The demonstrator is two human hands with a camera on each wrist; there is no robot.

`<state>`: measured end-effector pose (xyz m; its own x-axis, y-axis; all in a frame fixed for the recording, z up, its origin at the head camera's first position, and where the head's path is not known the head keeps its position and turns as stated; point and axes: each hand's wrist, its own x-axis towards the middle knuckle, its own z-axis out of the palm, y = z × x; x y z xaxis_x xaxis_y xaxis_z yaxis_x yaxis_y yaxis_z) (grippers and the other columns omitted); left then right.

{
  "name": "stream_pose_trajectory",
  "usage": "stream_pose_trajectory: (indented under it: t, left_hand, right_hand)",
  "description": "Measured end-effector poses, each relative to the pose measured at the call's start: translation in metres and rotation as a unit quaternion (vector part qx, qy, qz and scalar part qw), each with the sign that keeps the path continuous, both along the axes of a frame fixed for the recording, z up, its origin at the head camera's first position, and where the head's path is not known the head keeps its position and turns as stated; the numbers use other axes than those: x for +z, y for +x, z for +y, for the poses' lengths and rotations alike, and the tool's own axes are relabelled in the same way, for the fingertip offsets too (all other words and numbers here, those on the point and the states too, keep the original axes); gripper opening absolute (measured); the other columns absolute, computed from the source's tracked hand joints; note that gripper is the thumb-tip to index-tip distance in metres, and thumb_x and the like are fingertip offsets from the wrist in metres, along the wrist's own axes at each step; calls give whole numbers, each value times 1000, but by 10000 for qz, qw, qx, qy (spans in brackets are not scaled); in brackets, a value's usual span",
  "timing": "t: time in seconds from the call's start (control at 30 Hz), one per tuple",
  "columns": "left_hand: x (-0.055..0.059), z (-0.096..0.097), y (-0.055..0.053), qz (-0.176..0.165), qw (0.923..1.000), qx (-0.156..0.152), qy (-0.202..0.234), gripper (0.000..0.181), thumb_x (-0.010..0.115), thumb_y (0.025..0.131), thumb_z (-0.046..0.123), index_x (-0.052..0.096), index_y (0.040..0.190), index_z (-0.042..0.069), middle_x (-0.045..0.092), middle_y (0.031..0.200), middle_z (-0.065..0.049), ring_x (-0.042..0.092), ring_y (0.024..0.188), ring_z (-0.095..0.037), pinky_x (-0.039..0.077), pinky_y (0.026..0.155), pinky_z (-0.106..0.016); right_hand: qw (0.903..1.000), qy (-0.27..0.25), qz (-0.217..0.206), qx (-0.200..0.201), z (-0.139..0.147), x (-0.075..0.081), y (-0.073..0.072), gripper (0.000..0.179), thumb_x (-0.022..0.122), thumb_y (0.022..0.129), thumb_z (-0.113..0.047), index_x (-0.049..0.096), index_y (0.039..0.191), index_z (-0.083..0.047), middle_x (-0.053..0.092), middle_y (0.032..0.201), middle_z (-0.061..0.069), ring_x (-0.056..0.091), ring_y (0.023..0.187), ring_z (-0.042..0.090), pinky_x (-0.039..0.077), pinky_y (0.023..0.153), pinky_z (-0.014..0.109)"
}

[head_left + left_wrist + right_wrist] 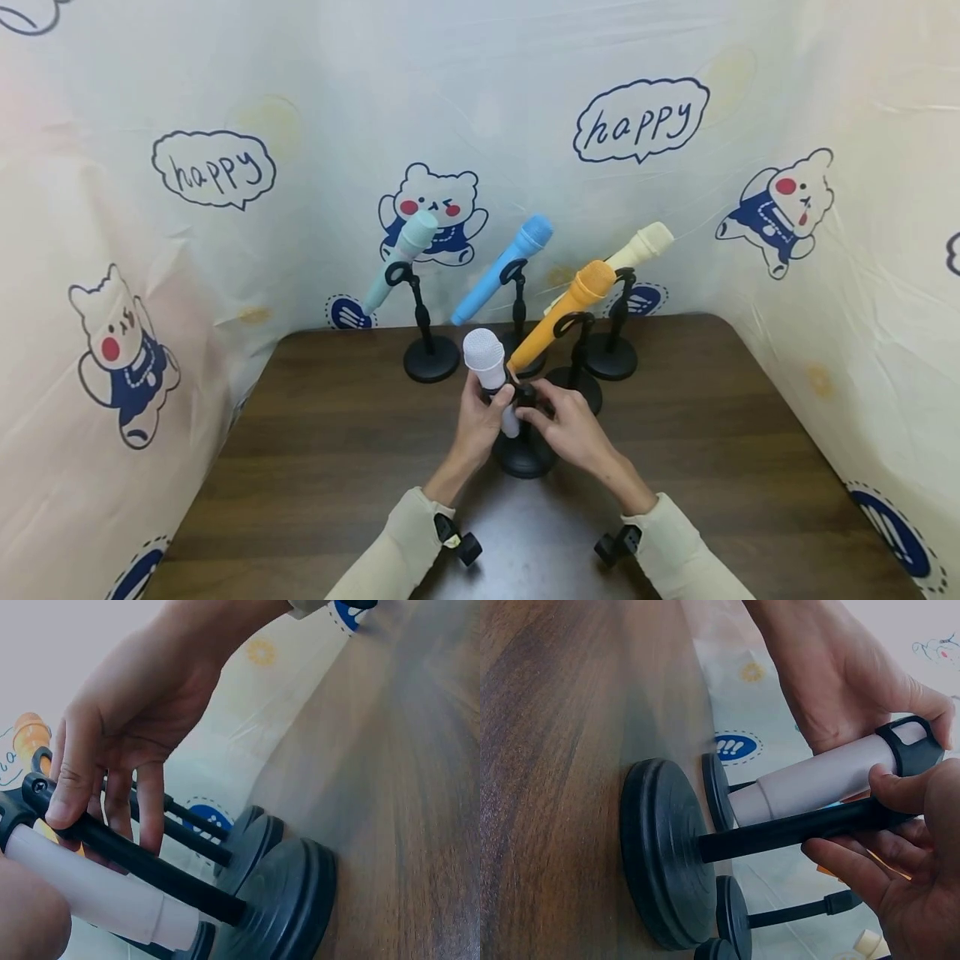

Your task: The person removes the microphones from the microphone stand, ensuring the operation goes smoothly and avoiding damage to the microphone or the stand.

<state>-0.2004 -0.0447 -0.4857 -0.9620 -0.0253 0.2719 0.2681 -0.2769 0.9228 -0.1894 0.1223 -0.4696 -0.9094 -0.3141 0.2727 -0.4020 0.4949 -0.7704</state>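
A white microphone (483,354) leans in the clip (922,754) of a black desk stand (525,458), its mesh head up and its tail slanting down beside the pole (165,874). My left hand (477,421) holds the microphone near the clip, thumb in front. With thumb and fingers, my right hand (573,423) pinches the top of the pole just below the clip joint, as the right wrist view shows. The round base (664,851) rests on the wooden table.
Behind stand several black stands holding microphones: teal (401,258), blue (502,271), orange (562,312) and cream (648,243). The orange one's stand is close beyond my right hand. A printed cloth (322,83) hangs around the wooden table (330,450).
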Motion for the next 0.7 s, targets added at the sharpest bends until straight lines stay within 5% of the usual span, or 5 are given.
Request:
stream_pose_trajectory:
  t: [0.37, 0.53, 0.7]
  left_hand:
    - [3, -13, 3, -57, 9967, -630, -518, 55, 66, 102, 9, 38, 149, 1, 54, 137, -26, 56, 120, -14, 45, 107, -26]
    - [18, -27, 2, 230, 9903, -1097, -822, 60, 64, 103, 8, 32, 154, 6, 50, 141, -34, 55, 125, -20, 46, 112, -29]
    - [38, -37, 0, 356, 9848, -1100, -1293, 61, 68, 104, 9, 34, 155, 8, 58, 141, -28, 59, 127, -23, 45, 122, -42]
  right_hand:
    - [9998, 45, 186, -71, 0, -4, -1, 30, 77, 99, -18, 70, 128, -17, 62, 83, -5, 58, 72, 18, 45, 62, 25]
    - [9997, 59, 241, 2, 1, -4, -4, 32, 78, 99, -19, 70, 129, -18, 71, 93, -4, 62, 81, 16, 51, 70, 26]
    - [9997, 159, 132, 121, 2, 1, -5, 31, 79, 99, -19, 70, 128, -17, 72, 99, -4, 62, 83, 15, 53, 72, 25]
